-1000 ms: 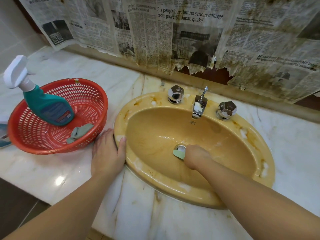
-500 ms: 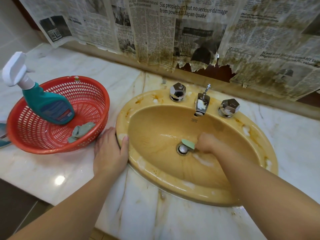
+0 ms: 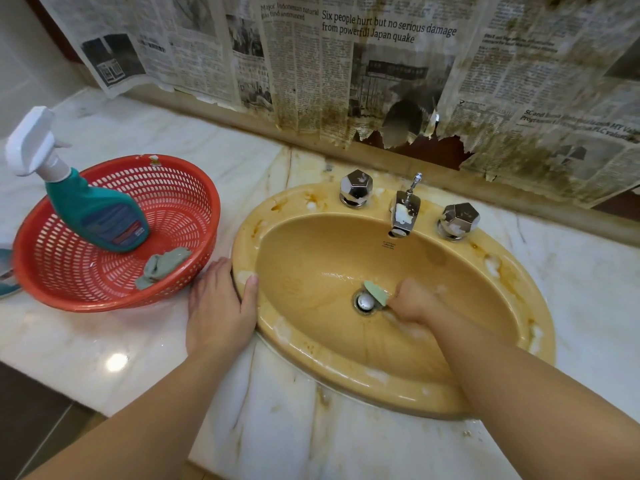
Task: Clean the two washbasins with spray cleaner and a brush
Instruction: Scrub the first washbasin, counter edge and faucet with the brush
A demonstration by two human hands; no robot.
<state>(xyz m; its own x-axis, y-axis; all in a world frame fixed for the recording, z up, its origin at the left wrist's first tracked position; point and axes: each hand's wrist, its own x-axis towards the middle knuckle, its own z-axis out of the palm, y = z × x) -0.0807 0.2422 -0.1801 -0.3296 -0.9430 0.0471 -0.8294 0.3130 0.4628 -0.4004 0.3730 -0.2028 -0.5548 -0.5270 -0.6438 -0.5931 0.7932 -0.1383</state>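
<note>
The right hand (image 3: 412, 301) is gripping the brush (image 3: 375, 292) beside the drain (image 3: 365, 302), working the basin (image 3: 346, 362) floor — the grimiest spot. The left hand (image 3: 221, 308) is lying spread on the near-left rim for bracing — the spray (image 3: 93, 209) is resting in the basket (image 3: 173, 289) on the bench (image 3: 277, 427), left.

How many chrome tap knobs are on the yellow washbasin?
2: a left knob and a right knob, one on each side of the spout, on the washbasin back rim.
</note>
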